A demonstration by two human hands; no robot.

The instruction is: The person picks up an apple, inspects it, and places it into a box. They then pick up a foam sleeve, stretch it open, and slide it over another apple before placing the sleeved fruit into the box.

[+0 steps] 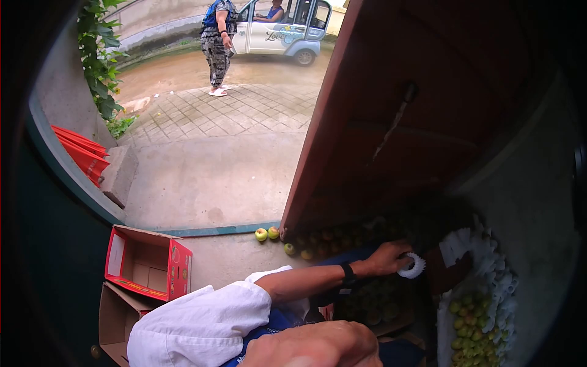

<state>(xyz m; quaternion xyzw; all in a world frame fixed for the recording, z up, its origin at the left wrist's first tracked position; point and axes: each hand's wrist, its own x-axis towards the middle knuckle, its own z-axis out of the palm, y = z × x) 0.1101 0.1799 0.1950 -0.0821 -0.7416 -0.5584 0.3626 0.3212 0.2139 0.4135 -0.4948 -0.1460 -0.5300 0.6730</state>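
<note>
- Far left on my feed, folded red bags (82, 158) lean by a concrete block (120, 174), near a leafy plant (103, 67).
- Below them I see an open red carton (180, 269), with a brown carton (116, 318) just under it, partly cut off.
- Next comes the wearer's white sleeve (195, 324), and beside it a bare bent leg (312, 345) at the bottom edge.
- Outside, a person (215, 49) with a blue backpack stands by a small white-and-blue vehicle (287, 32).
- Two green fruits (262, 234) sit side by side at the doorway sill, left of the foot of a dark red door (391, 110).
- The left hand (388, 258), wearing a black wristband (348, 273), reaches across to the right; I read its fingers as closed on the edge of a white foam net (417, 268), which juts out past the fingertips.
- The right hand is out of my sight, so I cannot tell its state.
- Far right, more foam nets (489, 257) lie heaped, just above a pile of green fruit (471, 324).
</note>
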